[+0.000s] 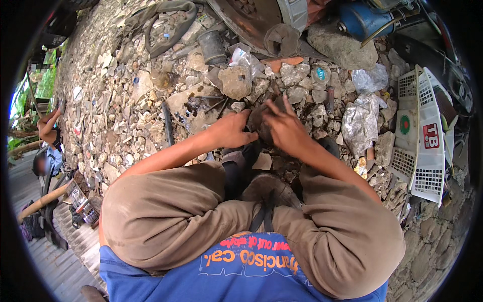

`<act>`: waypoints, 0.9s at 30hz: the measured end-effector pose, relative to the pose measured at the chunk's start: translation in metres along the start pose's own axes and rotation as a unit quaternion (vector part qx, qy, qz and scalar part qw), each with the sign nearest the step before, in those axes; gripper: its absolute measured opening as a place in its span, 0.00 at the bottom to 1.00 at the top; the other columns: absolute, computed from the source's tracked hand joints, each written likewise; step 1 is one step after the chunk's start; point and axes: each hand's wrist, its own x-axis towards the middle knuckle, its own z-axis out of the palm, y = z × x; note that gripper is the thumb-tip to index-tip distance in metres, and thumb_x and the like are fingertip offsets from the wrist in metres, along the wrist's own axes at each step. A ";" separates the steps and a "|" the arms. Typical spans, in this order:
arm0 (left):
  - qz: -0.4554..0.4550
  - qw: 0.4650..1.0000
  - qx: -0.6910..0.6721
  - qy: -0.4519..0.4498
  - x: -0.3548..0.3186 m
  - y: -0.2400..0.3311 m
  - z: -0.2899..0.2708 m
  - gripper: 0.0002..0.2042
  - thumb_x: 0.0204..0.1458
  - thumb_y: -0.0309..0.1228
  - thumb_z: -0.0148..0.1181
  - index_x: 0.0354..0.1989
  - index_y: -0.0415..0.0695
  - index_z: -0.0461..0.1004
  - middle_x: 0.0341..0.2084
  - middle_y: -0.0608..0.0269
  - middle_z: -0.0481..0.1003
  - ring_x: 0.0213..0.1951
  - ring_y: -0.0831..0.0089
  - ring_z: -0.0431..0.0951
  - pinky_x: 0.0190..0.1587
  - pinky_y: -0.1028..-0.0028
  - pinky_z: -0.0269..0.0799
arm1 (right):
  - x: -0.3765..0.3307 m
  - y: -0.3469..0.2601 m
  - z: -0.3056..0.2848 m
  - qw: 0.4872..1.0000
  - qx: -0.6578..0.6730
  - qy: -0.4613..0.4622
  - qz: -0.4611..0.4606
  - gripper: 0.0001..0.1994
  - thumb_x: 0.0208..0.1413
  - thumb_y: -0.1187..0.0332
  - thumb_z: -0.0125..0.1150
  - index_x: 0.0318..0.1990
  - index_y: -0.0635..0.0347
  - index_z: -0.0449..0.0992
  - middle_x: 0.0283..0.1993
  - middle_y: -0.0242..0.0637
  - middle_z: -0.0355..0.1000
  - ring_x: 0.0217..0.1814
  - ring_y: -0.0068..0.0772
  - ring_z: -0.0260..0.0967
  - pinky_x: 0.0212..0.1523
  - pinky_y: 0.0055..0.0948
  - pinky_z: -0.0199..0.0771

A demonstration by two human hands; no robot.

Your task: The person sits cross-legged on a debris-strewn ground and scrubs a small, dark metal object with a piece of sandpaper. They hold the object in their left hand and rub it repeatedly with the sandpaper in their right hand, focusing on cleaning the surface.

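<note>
Low between my knees, my left hand (234, 131) and my right hand (286, 125) meet at a dark brown, rounded lump (257, 120) whose kind I cannot make out. From the left, my left thumb and forefinger close on its edge. My right hand is on its other side, fingers bent over it, two of them standing apart and pointing away from me. Just beyond lies a pale flat stone (235, 83). A dark, wet-looking patch with thin dark rods (209, 98) is left of it, and a dark bar (167, 123) lies farther left.
Broken stones cover the ground. A rusty rim-like metal piece (241, 25), a metal can (212, 48) and a black rubber loop (173, 27) lie at the far side. To the right are crumpled plastic (359, 123), a white crate (427, 136) and a blue canister (359, 21). Another person (49, 156) is far left.
</note>
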 end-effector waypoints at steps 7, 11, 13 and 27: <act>0.017 0.999 0.009 0.033 0.003 -0.011 0.009 0.35 0.49 0.44 0.66 0.56 0.25 0.66 0.34 0.29 0.78 0.44 0.37 0.80 0.47 0.51 0.76 | 0.011 -0.015 -0.017 0.999 0.008 -0.047 0.001 0.17 0.50 0.81 0.58 0.49 0.73 0.78 0.56 0.59 0.75 0.73 0.55 0.62 0.79 0.62 0.38; 0.017 1.000 0.001 0.014 0.001 -0.006 0.003 0.35 0.48 0.44 0.66 0.57 0.25 0.66 0.35 0.29 0.78 0.43 0.36 0.80 0.48 0.51 0.76 | 0.013 -0.012 -0.013 0.997 -0.021 -0.075 -0.004 0.18 0.50 0.82 0.56 0.51 0.73 0.78 0.57 0.55 0.76 0.76 0.51 0.58 0.79 0.64 0.37; 0.023 0.999 0.009 0.023 0.000 -0.008 0.004 0.36 0.48 0.45 0.66 0.56 0.26 0.67 0.34 0.29 0.78 0.43 0.37 0.80 0.48 0.51 0.76 | 0.008 -0.015 -0.007 0.998 0.020 -0.054 -0.028 0.25 0.49 0.85 0.54 0.58 0.68 0.76 0.61 0.48 0.75 0.78 0.49 0.56 0.79 0.65 0.35; -0.053 0.998 0.033 -0.005 0.003 0.001 -0.004 0.29 0.42 0.50 0.69 0.32 0.28 0.80 0.27 0.33 0.79 0.37 0.42 0.82 0.43 0.54 0.78 | 0.020 0.022 0.002 0.994 0.104 -0.026 0.000 0.30 0.48 0.85 0.54 0.60 0.48 0.78 0.58 0.35 0.78 0.74 0.45 0.62 0.78 0.65 0.36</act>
